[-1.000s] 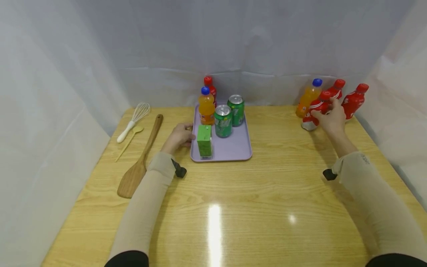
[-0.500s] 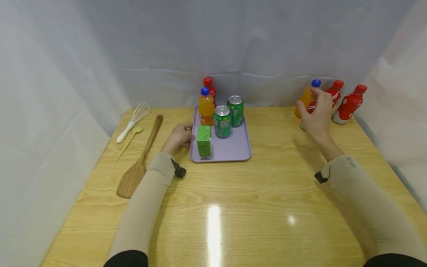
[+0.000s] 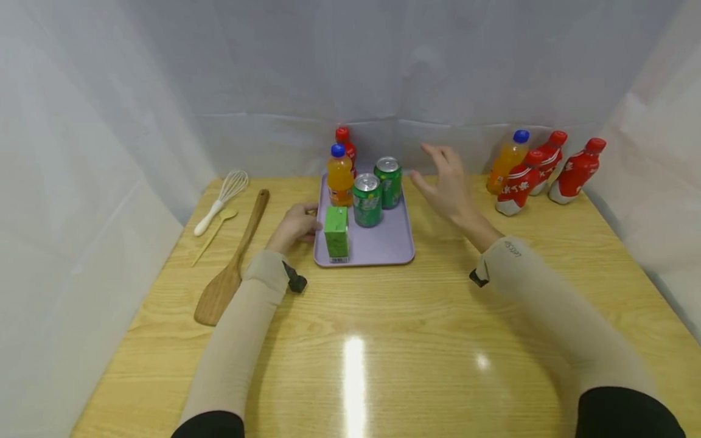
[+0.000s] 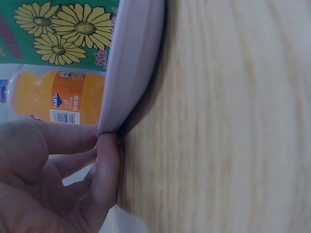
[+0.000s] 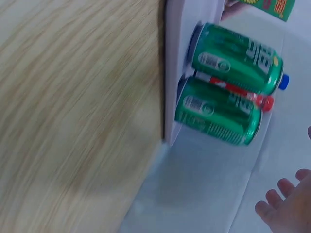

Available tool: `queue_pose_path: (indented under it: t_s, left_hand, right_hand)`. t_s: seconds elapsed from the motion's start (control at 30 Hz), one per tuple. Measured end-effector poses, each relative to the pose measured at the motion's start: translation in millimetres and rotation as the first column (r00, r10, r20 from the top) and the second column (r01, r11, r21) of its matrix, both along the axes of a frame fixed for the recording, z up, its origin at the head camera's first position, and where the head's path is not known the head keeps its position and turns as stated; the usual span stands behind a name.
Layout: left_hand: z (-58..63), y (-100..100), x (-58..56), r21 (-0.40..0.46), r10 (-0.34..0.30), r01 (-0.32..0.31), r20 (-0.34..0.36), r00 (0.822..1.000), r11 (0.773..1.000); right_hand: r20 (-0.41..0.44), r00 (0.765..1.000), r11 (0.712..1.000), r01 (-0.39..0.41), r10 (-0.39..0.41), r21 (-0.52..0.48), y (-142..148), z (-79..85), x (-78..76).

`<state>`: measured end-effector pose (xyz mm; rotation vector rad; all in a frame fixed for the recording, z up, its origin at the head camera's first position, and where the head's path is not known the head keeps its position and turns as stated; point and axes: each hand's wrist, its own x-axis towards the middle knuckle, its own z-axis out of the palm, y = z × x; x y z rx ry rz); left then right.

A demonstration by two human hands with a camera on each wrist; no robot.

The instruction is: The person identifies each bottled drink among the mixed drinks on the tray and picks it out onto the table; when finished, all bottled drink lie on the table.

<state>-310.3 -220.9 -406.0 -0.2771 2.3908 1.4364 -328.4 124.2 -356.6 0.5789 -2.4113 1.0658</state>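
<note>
My left hand (image 3: 296, 227) pinches the left rim of a lilac tray (image 3: 383, 249), thumb and finger on either side of its edge in the left wrist view. On the tray stand a green drink carton (image 3: 336, 234), two green soda cans (image 3: 367, 201), an orange Fanta bottle (image 4: 68, 97) with a blue cap, and a red-capped bottle (image 3: 344, 145) behind it. My right hand (image 3: 448, 190) hovers just right of the tray, fingers spread and holding nothing. In the right wrist view, its fingertips (image 5: 273, 198) show apart from the cans.
At the back right stand another orange bottle (image 3: 508, 161) and several red bottles (image 3: 575, 171). On the left lie a whisk (image 3: 221, 201), a small yellow spoon (image 3: 216, 234) and a wooden spatula (image 3: 232, 261). A pale curtain (image 3: 405, 79) hangs behind the table (image 3: 416, 340).
My right hand has let go of the front red bottle at the right and moved left to beside the tray. The left hand stays at the tray's rim.
</note>
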Motion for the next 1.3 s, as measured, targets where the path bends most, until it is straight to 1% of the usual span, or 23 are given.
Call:
queue_pose_path:
  t_s: [0.2, 0.43, 0.53, 0.63, 0.73, 0.9, 1.0, 1.17, 1.3]
  left_hand:
    - [-0.9, 0.1, -0.3, -0.007, -0.001, 0.001, -0.006, 1.0, 1.0]
    - [-2.1, -0.6, -0.9, -0.01, -0.004, 0.004, -0.009, 1.0, 1.0]
    - [-2.5, -0.7, -1.0, -0.008, -0.005, 0.005, -0.006, 1.0, 1.0]
    - [-3.1, -0.8, -1.5, -0.007, -0.007, 0.007, -0.003, 1.0, 1.0]
    - [-3.1, -0.5, -1.8, -0.01, -0.006, 0.006, -0.001, 1.0, 1.0]
    - [-1.3, 1.1, -1.3, -0.018, -0.008, 0.008, -0.005, 1.0, 1.0]
    - [-1.0, 1.6, -1.1, -0.019, -0.008, 0.008, -0.004, 1.0, 1.0]
    - [-1.0, 1.3, -0.9, -0.023, -0.004, 0.004, 0.003, 1.0, 1.0]
    - [0.7, 2.4, 0.3, -0.018, 0.003, -0.003, -0.002, 1.0, 1.0]
  right_hand:
    - [0.109, 0.994, 0.998, -0.023, 0.017, 0.059, -39.1, 5.5, -2.5]
    - [0.236, 0.972, 0.988, -0.05, 0.014, 0.149, -81.1, 10.0, -5.4]
    - [0.269, 0.963, 0.985, -0.053, 0.006, 0.167, -94.7, 8.9, -8.0]
    - [0.295, 0.955, 0.982, -0.036, -0.021, 0.184, -105.1, 7.5, -12.1]
    - [0.305, 0.951, 0.977, -0.014, -0.053, 0.212, -113.0, 7.4, -17.1]
    - [0.3, 0.948, 0.959, 0.02, -0.109, 0.283, -121.9, 10.1, -24.3]
    - [0.292, 0.947, 0.942, 0.027, -0.131, 0.335, -126.3, 12.1, -27.7]
    - [0.265, 0.952, 0.903, 0.029, -0.156, 0.428, -133.7, 15.0, -33.8]
    - [0.285, 0.944, 0.883, 0.014, -0.168, 0.47, -137.8, 16.8, -39.3]
